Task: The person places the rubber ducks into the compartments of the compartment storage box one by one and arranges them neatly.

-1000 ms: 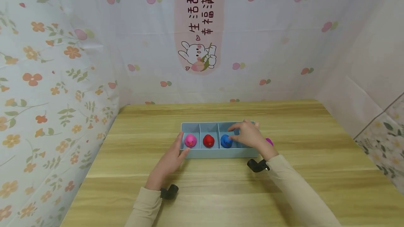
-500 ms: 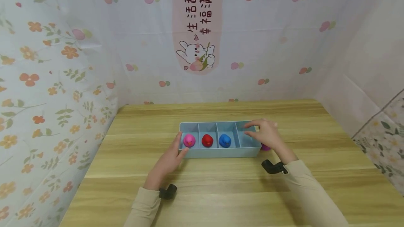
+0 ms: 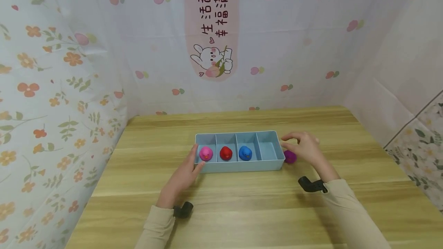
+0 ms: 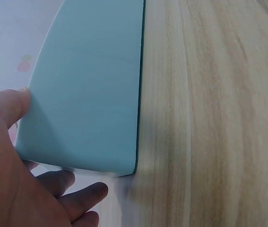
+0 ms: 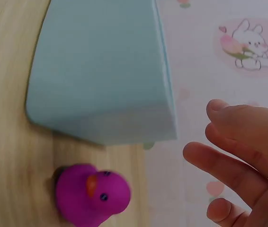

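Note:
A light-blue box (image 3: 242, 167) with several compartments stands on the table. A pink duck (image 3: 206, 153), a red duck (image 3: 226, 153) and a blue duck (image 3: 245, 153) sit in separate compartments; the rightmost compartment holds nothing. My left hand (image 3: 183, 172) holds the box at its near left corner, thumb at the front rim and fingers along the end wall (image 4: 77, 94). Beyond the box's right end, my right hand (image 3: 306, 149) hovers with thumb and fingers apart and nothing between them. A purple duck (image 5: 91, 194) rests on the table close below it, partly covered by the hand in the head view.
The wooden table (image 3: 235, 210) carries the box near its middle. Behind it hangs a white cloth (image 3: 155, 49) with fruit prints and a rabbit; a flowered cloth (image 3: 52, 126) hangs at the left. A black wrist mount (image 3: 311, 184) juts from the right wrist.
My right hand has moved right, from over the blue duck, past the last compartment, to above the purple duck. The blue duck stays in its compartment. The left hand keeps its place.

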Demonstrator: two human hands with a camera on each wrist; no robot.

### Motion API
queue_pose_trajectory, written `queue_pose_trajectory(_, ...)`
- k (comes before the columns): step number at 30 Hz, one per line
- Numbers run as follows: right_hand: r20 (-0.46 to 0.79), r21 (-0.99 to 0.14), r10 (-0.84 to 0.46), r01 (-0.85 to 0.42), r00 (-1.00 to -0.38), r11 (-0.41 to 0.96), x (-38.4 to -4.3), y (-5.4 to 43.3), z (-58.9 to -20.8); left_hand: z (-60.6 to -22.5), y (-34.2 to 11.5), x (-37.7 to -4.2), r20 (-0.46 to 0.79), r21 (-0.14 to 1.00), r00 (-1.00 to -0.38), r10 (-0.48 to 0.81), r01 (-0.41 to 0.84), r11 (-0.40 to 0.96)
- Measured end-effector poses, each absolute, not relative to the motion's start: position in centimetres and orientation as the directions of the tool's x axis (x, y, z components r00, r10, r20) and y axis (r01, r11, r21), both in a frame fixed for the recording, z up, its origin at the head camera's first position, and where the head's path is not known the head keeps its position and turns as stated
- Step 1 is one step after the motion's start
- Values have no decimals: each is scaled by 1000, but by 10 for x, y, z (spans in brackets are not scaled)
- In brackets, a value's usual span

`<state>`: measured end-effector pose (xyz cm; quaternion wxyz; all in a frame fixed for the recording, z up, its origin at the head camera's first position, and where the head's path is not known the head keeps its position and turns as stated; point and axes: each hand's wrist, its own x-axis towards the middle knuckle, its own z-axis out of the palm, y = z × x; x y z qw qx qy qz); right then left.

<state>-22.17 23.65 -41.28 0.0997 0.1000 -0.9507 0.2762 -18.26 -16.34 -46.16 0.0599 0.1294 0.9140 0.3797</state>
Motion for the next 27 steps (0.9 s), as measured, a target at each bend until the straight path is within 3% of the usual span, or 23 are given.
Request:
queue_pose_trajectory(11, 147, -521, -107, -169, -983, 836, -213, 260, -440, -461, -163, -180, -17, 714, -956, 293, 194, 673)
queue_pose_trajectory(27, 108, -590, -93, -139, -990, 795, -207, 269, -480, -460, -164, -180, -22, 717, -957, 290, 187, 672)
